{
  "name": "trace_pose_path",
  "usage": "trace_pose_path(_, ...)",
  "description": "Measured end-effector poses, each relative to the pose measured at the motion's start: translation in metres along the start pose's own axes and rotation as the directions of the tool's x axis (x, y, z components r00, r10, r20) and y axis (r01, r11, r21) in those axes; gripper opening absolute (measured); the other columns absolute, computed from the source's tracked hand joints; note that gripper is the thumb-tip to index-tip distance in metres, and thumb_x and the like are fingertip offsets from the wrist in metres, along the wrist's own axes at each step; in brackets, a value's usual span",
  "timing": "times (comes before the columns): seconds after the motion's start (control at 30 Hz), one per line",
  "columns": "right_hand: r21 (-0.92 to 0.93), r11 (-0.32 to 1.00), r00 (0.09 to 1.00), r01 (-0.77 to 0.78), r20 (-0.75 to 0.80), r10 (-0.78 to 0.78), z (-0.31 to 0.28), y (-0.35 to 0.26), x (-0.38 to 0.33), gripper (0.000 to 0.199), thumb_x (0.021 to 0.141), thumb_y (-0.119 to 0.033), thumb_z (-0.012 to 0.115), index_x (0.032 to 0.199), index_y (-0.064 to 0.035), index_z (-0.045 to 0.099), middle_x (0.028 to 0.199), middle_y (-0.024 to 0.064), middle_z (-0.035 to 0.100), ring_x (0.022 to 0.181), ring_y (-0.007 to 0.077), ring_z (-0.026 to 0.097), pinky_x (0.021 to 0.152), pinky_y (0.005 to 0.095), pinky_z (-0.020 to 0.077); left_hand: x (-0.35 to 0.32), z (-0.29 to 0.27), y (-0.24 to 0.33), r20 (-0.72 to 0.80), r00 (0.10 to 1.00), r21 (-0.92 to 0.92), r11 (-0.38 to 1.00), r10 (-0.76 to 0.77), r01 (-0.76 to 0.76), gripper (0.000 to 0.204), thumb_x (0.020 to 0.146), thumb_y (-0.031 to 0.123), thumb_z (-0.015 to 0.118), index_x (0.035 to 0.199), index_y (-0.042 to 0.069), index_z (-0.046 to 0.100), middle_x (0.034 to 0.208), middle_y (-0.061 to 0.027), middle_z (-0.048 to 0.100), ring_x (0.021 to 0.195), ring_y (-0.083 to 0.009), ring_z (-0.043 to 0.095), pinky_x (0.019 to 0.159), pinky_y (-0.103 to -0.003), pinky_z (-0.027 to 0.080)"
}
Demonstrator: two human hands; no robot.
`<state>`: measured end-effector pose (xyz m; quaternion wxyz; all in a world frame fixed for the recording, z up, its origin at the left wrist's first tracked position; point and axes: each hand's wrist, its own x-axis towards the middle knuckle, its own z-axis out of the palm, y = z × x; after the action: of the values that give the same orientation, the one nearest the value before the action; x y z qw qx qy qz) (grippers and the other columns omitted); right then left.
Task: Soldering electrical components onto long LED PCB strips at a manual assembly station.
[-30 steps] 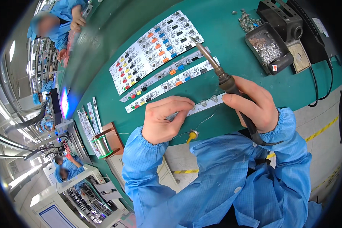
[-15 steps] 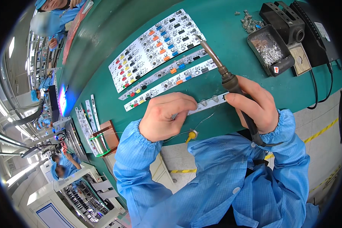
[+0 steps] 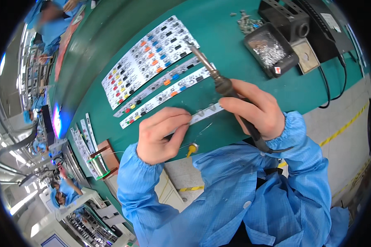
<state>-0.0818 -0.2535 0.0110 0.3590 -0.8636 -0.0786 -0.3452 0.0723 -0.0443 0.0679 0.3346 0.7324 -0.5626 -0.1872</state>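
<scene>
My right hand (image 3: 257,111) grips a soldering iron (image 3: 223,85); its metal tip points up and left, away from the narrow white circuit board strip (image 3: 206,114) below. The right fingertips rest near that strip's right end. My left hand (image 3: 163,136) is closed at the strip's left end, with thumb and fingers together, hiding that part. Small clear components stand on the visible stretch. Thin solder wire (image 3: 205,129) lies just below the strip. Beyond my hands are two loose strips with coloured parts, the nearer one (image 3: 165,96) white, and a joined panel of similar strips (image 3: 146,57).
At the far right stand a black tray of solder scraps (image 3: 272,51), an iron holder with a sponge (image 3: 306,55) and a black station (image 3: 329,24). A solder spool (image 3: 98,166) and more strips (image 3: 84,144) lie left. A yellow plug (image 3: 191,149) sits at the table's front edge.
The whole view has shifted, so table, boards and hands appear farther left. My left fingers look slightly straighter at the strip. The soldering iron stays in my right hand, its tip still raised.
</scene>
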Motion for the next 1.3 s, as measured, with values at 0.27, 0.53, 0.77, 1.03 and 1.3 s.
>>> trace_pose_path(0.27,0.029,0.998,0.998,-0.057,0.035,0.056,-0.006,-0.001,0.001,0.038,0.074,0.008,0.065,0.110,-0.0023,0.063,0.116,0.0223,0.058,0.086,0.0303,0.066,0.071,0.0336,0.0558,-0.012,0.037,-0.001,-0.288,0.956,0.114,0.993,0.061,-0.029,0.025,0.068,-0.013,0.069,0.090,-0.001,0.067,0.088,-0.0150,0.069,0.076,-0.0259,0.069,0.066,-0.031,0.055)
trace_pose_path(0.53,0.090,0.987,0.988,-0.130,0.092,0.122,-0.016,-0.011,-0.001,0.043,0.072,0.014,0.064,0.113,0.0005,0.060,0.116,0.0241,0.058,0.086,0.0269,0.068,0.069,0.0325,0.0552,-0.005,0.047,0.002,-0.361,0.930,0.099,0.995,0.066,-0.032,0.017,0.073,-0.010,0.065,0.086,0.000,0.068,0.080,-0.0148,0.068,0.071,-0.0274,0.067,0.065,-0.032,0.053)
trace_pose_path(0.77,-0.060,0.986,0.985,-0.155,0.068,0.159,-0.013,-0.023,-0.004,0.052,0.072,0.002,0.065,0.122,-0.0080,0.057,0.119,0.0166,0.057,0.092,0.0336,0.065,0.076,0.0377,0.0544,-0.016,0.035,0.008,-0.268,0.961,-0.028,0.998,-0.067,0.062,0.015,0.075,-0.011,0.063,0.086,-0.001,0.068,0.083,-0.0147,0.068,0.076,-0.0285,0.065,0.070,-0.034,0.052)
trace_pose_path(1.03,-0.154,0.970,0.971,-0.189,0.118,0.208,-0.003,-0.023,-0.001,0.055,0.069,0.007,0.063,0.122,-0.0090,0.057,0.118,0.0189,0.059,0.101,0.0374,0.062,0.081,0.0400,0.0540,-0.014,0.049,-0.003,-0.347,0.933,0.188,0.982,0.098,-0.034,0.020,0.073,-0.009,0.064,0.090,0.001,0.068,0.089,-0.0148,0.063,0.083,-0.0327,0.060,0.072,-0.039,0.050)
trace_pose_path(1.3,-0.169,0.964,0.979,-0.206,-0.027,0.204,0.001,-0.014,0.005,0.046,0.075,0.014,0.063,0.117,-0.0048,0.059,0.114,0.0215,0.062,0.095,0.0380,0.065,0.078,0.0360,0.0539,-0.025,0.041,0.032,-0.397,0.915,0.150,0.989,0.066,-0.006,0.024,0.070,-0.005,0.071,0.093,0.001,0.069,0.090,-0.0120,0.063,0.075,-0.0273,0.060,0.064,-0.034,0.050)
